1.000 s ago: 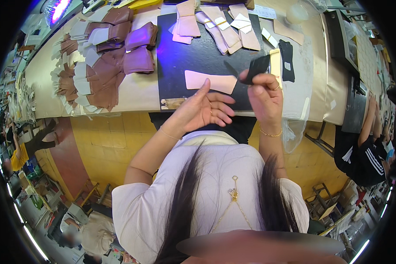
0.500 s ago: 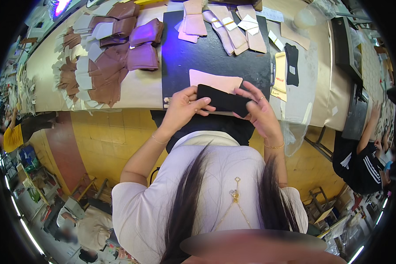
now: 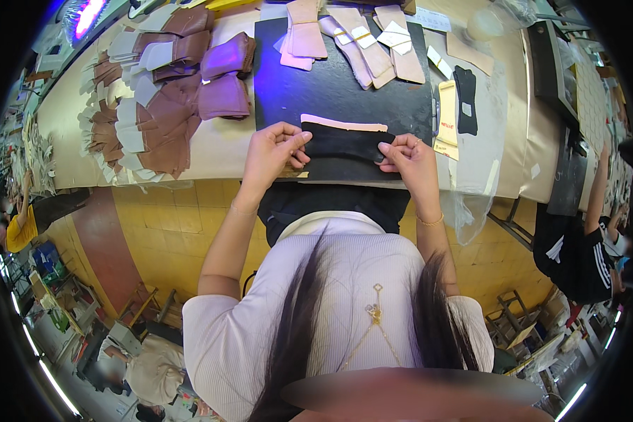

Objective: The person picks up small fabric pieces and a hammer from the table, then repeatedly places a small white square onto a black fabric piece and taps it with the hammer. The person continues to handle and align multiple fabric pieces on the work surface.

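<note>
Stretched between my two hands, a black flat piece of soft sheet material (image 3: 346, 149) lies over a pale pink cut piece (image 3: 341, 124). Only the pink piece's far strip shows beyond the black one; the rest is covered. My left hand (image 3: 278, 151) pinches the black piece's left end between thumb and fingers. At the right end, the thumb and fingers of my right hand (image 3: 408, 158) pinch it too. Both hands are close to the near edge of a black work mat (image 3: 281, 91).
Stacks of brown leather-like pieces (image 3: 169, 119) cover the table's left. Banded bundles of pale pink pieces (image 3: 362, 53) lie at the back. A yellow template (image 3: 446, 119) and a black shaped piece (image 3: 465, 98) lie right. A person in black (image 3: 577, 260) is at far right.
The black piece has moved away from me and now covers most of the pink piece. My right hand, with fingers spread before, now pinches the black piece's right end.
</note>
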Demonstrator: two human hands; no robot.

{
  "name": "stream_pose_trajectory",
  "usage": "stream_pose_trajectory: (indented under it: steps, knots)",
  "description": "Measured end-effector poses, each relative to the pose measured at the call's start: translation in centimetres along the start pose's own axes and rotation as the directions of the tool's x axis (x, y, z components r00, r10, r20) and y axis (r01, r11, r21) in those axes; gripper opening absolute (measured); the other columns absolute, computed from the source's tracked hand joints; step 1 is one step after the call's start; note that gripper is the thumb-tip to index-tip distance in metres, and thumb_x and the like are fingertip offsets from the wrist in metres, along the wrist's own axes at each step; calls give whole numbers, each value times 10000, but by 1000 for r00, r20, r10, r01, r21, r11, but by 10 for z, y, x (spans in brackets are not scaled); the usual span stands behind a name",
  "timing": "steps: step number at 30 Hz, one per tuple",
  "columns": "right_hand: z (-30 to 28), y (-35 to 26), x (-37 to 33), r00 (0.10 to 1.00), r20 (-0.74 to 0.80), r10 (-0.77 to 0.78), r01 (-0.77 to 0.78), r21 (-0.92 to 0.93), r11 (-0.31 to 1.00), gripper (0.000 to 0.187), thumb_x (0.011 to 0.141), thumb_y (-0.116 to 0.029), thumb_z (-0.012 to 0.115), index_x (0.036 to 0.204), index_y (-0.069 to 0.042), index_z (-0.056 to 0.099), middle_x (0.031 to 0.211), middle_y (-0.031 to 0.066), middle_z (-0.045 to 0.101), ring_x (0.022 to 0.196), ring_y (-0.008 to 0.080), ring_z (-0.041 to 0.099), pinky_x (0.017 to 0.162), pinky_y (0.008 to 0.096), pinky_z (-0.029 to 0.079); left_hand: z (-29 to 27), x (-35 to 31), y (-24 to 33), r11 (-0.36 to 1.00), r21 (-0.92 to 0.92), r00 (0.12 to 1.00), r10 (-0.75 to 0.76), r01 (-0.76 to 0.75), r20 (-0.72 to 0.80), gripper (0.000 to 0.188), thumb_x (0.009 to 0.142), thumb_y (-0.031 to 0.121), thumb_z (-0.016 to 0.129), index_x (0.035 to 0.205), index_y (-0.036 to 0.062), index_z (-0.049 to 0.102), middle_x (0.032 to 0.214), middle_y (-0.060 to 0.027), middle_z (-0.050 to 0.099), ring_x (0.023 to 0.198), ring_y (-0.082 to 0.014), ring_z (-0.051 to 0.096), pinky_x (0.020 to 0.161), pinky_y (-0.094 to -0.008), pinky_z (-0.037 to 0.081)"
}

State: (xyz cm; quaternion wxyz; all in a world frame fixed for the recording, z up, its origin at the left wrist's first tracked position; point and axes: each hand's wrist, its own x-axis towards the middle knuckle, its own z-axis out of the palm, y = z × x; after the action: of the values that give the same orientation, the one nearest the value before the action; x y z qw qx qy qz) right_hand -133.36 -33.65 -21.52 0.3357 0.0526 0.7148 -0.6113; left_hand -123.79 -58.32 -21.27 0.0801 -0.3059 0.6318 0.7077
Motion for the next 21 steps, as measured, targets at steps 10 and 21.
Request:
stream_pose_trajectory:
  steps: [10, 21]
  knots:
    - [1, -5, 10, 999, -22, 29, -32, -162, 986, 226, 912, -204, 684, 882, 7, 607, 693, 54, 648, 558, 100, 635, 496, 201, 504, -3, 13, 0, 996, 39, 996, -85, 84, -1, 223, 927, 206, 659, 908, -12, 618, 675, -48, 614, 503, -106, 614, 443, -196, 464]
    - [5, -9, 11, 997, -50, 58, -68, -219, 973, 235, 903, -204, 679, 839, 19, 637, 638, 54, 648, 515, 93, 623, 469, 214, 486, 0, 14, 3, 990, 80, 993, -111, 114, -39, 246, 922, 216, 669, 906, -22, 607, 637, -51, 601, 456, -109, 592, 412, -204, 447]
